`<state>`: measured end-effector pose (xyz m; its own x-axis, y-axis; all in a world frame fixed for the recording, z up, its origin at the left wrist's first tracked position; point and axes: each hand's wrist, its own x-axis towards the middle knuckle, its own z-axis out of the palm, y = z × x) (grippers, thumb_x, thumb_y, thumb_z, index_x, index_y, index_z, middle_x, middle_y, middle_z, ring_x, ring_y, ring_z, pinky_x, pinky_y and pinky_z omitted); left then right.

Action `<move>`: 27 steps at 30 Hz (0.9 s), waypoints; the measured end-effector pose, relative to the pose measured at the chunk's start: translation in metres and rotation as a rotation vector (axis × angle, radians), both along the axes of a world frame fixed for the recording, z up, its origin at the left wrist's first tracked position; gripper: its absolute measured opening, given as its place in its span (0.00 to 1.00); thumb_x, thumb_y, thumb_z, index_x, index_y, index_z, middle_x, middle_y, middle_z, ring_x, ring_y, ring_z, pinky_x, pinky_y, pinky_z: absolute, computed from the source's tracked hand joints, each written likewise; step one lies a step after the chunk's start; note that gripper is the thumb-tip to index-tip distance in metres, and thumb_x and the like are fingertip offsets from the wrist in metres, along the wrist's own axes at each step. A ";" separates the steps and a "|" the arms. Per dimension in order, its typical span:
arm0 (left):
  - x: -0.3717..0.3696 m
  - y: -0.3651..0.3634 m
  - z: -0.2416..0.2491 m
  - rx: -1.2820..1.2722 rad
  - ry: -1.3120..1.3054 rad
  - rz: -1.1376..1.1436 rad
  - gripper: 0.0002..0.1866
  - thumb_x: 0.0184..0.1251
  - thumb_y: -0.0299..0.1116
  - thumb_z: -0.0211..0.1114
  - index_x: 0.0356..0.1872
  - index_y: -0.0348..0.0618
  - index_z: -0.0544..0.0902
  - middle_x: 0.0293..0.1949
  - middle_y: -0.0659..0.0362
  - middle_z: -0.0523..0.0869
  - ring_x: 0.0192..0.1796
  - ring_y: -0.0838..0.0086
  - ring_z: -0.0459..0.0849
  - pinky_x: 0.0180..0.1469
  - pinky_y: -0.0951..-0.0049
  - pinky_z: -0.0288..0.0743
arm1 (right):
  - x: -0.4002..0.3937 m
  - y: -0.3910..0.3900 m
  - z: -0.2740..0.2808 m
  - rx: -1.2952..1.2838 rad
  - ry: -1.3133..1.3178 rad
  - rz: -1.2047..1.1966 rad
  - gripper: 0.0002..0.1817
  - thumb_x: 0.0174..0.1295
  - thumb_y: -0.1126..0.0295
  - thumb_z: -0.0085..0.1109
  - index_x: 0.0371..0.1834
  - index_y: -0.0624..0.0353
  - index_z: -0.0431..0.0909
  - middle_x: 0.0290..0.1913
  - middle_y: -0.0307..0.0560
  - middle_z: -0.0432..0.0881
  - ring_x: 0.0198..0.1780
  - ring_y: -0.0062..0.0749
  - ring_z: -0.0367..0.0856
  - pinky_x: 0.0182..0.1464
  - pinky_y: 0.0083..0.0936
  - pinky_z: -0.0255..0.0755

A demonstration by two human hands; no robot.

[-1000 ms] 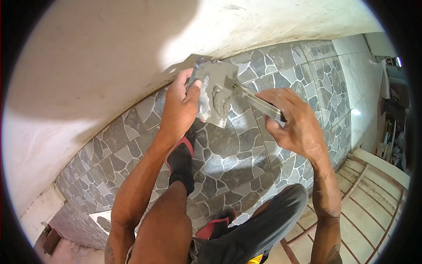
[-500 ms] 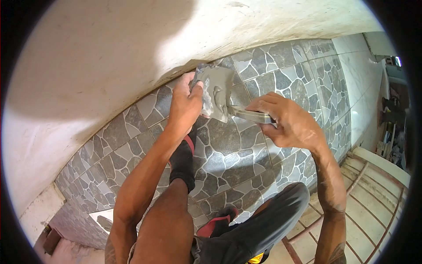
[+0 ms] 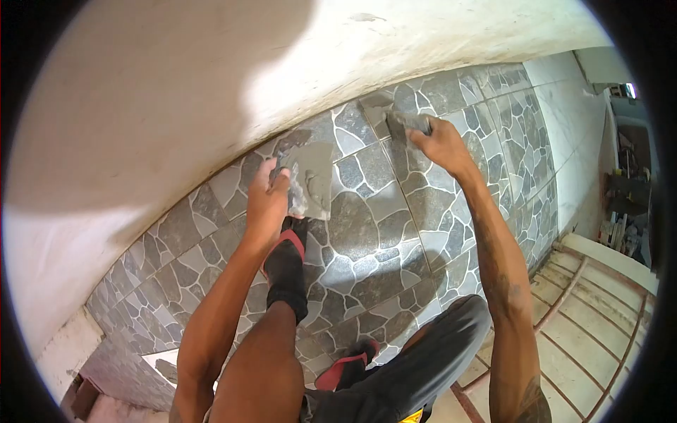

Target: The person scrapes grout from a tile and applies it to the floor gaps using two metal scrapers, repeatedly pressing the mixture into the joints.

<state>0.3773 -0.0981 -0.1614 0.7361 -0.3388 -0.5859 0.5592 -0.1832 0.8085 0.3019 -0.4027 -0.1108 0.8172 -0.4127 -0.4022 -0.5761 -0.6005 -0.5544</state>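
My left hand is closed on the edge of a flat mortar board smeared with wet grey paste, its thumb on top. My right hand grips the handle of a putty knife, held out to the far side. Grey paste coats the knife's blade, which overlaps the stone-patterned tiles close to the foot of the pale wall. Most of the left fingers are hidden beneath the board.
My feet, in dark socks and red-strapped sandals, stand on the tiles below the board. A metal-barred railing runs along the lower right. Assorted items stand past the white marbled tiles at the far right.
The putty knife has moved away from the mortar board, up and right toward the wall base. My left hand and the board have shifted down and left.
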 end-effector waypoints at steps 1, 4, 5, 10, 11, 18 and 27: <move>-0.001 0.004 -0.001 0.006 0.001 -0.008 0.16 0.77 0.30 0.52 0.62 0.37 0.73 0.42 0.58 0.83 0.34 0.78 0.83 0.25 0.74 0.80 | 0.009 -0.009 -0.021 -0.077 0.005 -0.008 0.22 0.59 0.60 0.59 0.50 0.66 0.83 0.35 0.60 0.86 0.38 0.47 0.84 0.44 0.39 0.75; -0.004 0.019 -0.013 0.027 -0.038 -0.020 0.16 0.77 0.29 0.53 0.62 0.36 0.73 0.43 0.58 0.83 0.37 0.78 0.82 0.33 0.76 0.79 | 0.031 -0.017 -0.043 -0.232 0.001 0.023 0.21 0.58 0.60 0.60 0.45 0.69 0.82 0.37 0.67 0.85 0.41 0.60 0.84 0.46 0.44 0.75; -0.006 0.025 -0.023 0.034 -0.080 -0.018 0.16 0.77 0.28 0.54 0.62 0.35 0.73 0.43 0.58 0.84 0.39 0.79 0.82 0.37 0.77 0.78 | 0.036 -0.016 -0.047 -0.271 -0.003 0.046 0.21 0.57 0.60 0.60 0.43 0.70 0.82 0.38 0.69 0.84 0.43 0.63 0.83 0.47 0.45 0.75; -0.012 0.039 -0.017 0.009 -0.079 -0.023 0.17 0.77 0.27 0.54 0.62 0.33 0.72 0.45 0.57 0.83 0.43 0.79 0.81 0.45 0.77 0.75 | 0.058 -0.024 -0.079 -0.422 -0.094 0.199 0.20 0.56 0.61 0.63 0.41 0.69 0.81 0.41 0.68 0.84 0.46 0.62 0.82 0.51 0.46 0.75; -0.012 0.042 -0.016 0.008 -0.071 -0.018 0.17 0.77 0.27 0.54 0.62 0.33 0.72 0.46 0.57 0.83 0.43 0.79 0.81 0.45 0.77 0.75 | 0.060 -0.025 -0.087 -0.457 -0.110 0.240 0.20 0.56 0.61 0.63 0.42 0.69 0.81 0.41 0.68 0.84 0.47 0.61 0.82 0.52 0.45 0.75; -0.011 0.057 -0.001 -0.002 -0.005 0.025 0.18 0.76 0.27 0.54 0.62 0.32 0.71 0.47 0.56 0.84 0.45 0.78 0.82 0.46 0.76 0.76 | 0.085 0.026 -0.142 -0.929 -0.067 0.441 0.15 0.56 0.64 0.62 0.42 0.62 0.84 0.42 0.54 0.86 0.49 0.44 0.81 0.54 0.41 0.70; -0.010 0.061 0.010 -0.028 0.046 0.094 0.18 0.76 0.27 0.54 0.62 0.33 0.72 0.50 0.57 0.83 0.47 0.78 0.82 0.49 0.75 0.76 | 0.079 0.088 -0.118 -0.423 -0.212 0.348 0.20 0.53 0.64 0.65 0.46 0.66 0.80 0.48 0.59 0.82 0.53 0.53 0.79 0.57 0.41 0.77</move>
